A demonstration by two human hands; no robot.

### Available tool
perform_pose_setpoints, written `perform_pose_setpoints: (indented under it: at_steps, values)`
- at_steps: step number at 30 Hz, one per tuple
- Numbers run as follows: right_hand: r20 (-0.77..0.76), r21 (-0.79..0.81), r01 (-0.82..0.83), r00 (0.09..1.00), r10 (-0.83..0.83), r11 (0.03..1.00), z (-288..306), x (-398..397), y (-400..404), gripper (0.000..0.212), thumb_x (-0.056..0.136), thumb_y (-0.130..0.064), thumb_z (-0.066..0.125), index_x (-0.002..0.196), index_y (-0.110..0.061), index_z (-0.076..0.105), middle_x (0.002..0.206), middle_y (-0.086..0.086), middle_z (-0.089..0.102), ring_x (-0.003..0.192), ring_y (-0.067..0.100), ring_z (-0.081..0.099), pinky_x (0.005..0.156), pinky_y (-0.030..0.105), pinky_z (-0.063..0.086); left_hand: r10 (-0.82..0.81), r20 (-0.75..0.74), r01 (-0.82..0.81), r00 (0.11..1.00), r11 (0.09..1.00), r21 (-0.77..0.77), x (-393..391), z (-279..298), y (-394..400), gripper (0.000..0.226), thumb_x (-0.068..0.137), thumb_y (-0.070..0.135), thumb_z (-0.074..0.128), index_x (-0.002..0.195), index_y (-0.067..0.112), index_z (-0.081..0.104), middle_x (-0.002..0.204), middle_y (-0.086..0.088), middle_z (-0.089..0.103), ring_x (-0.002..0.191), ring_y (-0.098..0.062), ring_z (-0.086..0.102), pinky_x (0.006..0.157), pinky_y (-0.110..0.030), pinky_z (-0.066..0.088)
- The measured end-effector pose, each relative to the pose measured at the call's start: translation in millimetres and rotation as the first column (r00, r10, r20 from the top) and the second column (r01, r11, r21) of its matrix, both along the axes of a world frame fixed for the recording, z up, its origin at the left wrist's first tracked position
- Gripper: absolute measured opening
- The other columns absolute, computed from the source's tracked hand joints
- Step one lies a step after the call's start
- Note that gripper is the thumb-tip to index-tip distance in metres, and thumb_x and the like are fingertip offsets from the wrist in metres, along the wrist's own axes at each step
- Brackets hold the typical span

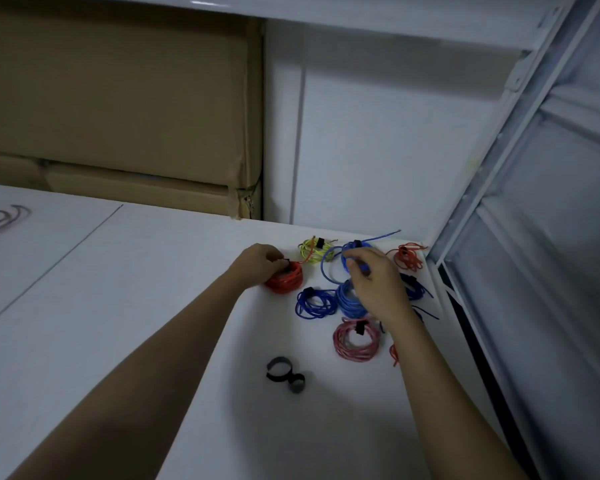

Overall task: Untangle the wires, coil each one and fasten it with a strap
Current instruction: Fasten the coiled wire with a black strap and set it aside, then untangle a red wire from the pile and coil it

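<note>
- Head view, nearest first: two loose black straps (284, 374) lie curled on the white table (118, 306), on my side of the pink coil.
- Just beyond them the pink coil (357, 339) lies flat with a black strap around it.
- Beyond the pink coil, my right hand (378, 285) covers part of a light blue coil (347, 299); its fingers are curled and pinch a loose blue wire (329, 261) that loops away from me.
- Left of the pink coil and farther off, a dark blue coil (316, 303) lies strapped.
- Farther left, my left hand (257, 265) rests on the orange coil (286, 280), fingertips pinching the black strap on top of it.
- Farthest from the pink coil, by the wall, sit a yellow coil (312, 251) and a red coil (409, 258).
- I can read no labels or writing.
</note>
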State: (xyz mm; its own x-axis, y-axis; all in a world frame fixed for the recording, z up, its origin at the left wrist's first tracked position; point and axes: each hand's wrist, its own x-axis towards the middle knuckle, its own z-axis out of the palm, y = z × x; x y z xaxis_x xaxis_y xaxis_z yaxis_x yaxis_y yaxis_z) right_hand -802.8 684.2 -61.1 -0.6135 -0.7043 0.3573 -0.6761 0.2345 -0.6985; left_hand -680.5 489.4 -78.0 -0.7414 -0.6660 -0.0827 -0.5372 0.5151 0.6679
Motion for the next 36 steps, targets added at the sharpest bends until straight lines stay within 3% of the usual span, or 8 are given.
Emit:
perform_pose_setpoints:
  at_steps: [4,8,12,21,26,30,34,36]
  values:
    - [-0.116,-0.023,-0.042,0.992,0.039,0.999,8.4,0.2,-16.5,0.019,0.094,-0.009,0.054,0.107,-0.009,0.068,0.104,-0.002,0.059,0.100,0.015,0.055,0.089,0.027,0.046,0.044,-0.101,-0.066,0.994,0.973,-0.220,24.7,12.6,-3.0,0.036,0.090,0.029,0.064,0.123,0.013,0.060,0.122,-0.007,0.059,0.105,-0.023,0.058,0.087,-0.032,0.047]
    - [-0.256,0.029,-0.073,0.964,0.078,0.997,19.5,11.1,-49.5,0.024,0.094,-0.012,0.054,0.114,-0.009,0.066,0.115,0.005,0.060,0.110,0.022,0.050,0.088,0.029,0.042,0.127,-0.066,-0.142,0.990,0.793,-0.592,62.3,31.3,-9.5,0.029,0.093,0.030,0.057,0.119,0.015,0.058,0.117,-0.005,0.061,0.107,-0.026,0.056,0.084,-0.036,0.043]
    - [-0.387,0.098,-0.099,0.913,0.130,0.990,31.6,40.0,-98.1,0.030,0.094,-0.015,0.051,0.122,-0.008,0.061,0.121,0.009,0.058,0.115,0.029,0.047,0.090,0.037,0.044,0.252,-0.010,-0.175,0.968,0.641,-0.747,117.3,58.5,-25.4,0.033,0.096,0.031,0.049,0.125,0.014,0.052,0.121,-0.006,0.058,0.111,-0.028,0.052,0.084,-0.036,0.039]
    - [-0.519,0.163,-0.236,0.805,0.287,0.958,48.0,208.2,-262.5,0.024,0.091,-0.015,0.050,0.109,-0.006,0.062,0.112,0.013,0.057,0.108,0.035,0.049,0.079,0.036,0.039,0.576,0.017,-0.353,0.817,0.523,-0.776,322.5,98.1,-115.0,0.037,0.096,0.033,0.048,0.125,0.012,0.049,0.124,-0.010,0.055,0.114,-0.031,0.052,0.090,-0.041,0.041]
    - [-0.453,0.181,-0.372,0.790,0.413,0.910,47.7,337.3,-371.9,0.031,0.094,-0.018,0.048,0.122,-0.011,0.059,0.129,0.010,0.053,0.118,0.030,0.045,0.090,0.036,0.040,0.680,0.024,-0.452,0.733,0.512,-0.730,449.8,91.8,-191.6,0.041,0.095,0.037,0.050,0.128,0.013,0.048,0.125,-0.011,0.055,0.113,-0.032,0.052,0.090,-0.041,0.043]
    - [-0.387,0.227,-0.412,0.794,0.470,0.883,34.0,426.0,-459.0,0.032,0.094,-0.021,0.049,0.124,-0.015,0.058,0.127,0.008,0.054,0.116,0.029,0.048,0.085,0.034,0.042,0.696,0.039,-0.472,0.717,0.525,-0.708,537.8,83.2,-262.4,0.043,0.095,0.040,0.052,0.129,0.014,0.047,0.127,-0.009,0.055,0.112,-0.030,0.054,0.089,-0.040,0.048]
    - [-0.178,0.401,-0.376,0.862,0.474,0.835,20.5,478.7,-516.8,0.068,0.089,-0.057,0.052,0.143,-0.018,0.037,0.139,0.011,0.039,0.123,0.032,0.046,0.092,0.038,0.042,0.656,0.070,-0.452,0.751,0.590,-0.669,583.8,72.9,-321.9,0.046,0.095,0.041,0.052,0.132,0.015,0.045,0.129,-0.008,0.054,0.114,-0.029,0.053,0.087,-0.039,0.047]
    - [-0.034,0.498,-0.409,0.872,0.488,0.765,13.1,495.5,-538.5,0.087,0.082,-0.064,0.058,0.149,-0.019,0.024,0.143,0.015,0.032,0.126,0.035,0.043,0.099,0.039,0.042,0.617,0.093,-0.437,0.781,0.648,-0.624,592.1,64.2,-348.3,0.048,0.094,0.042,0.053,0.133,0.015,0.044,0.131,-0.008,0.053,0.116,-0.028,0.052,0.087,-0.039,0.046]
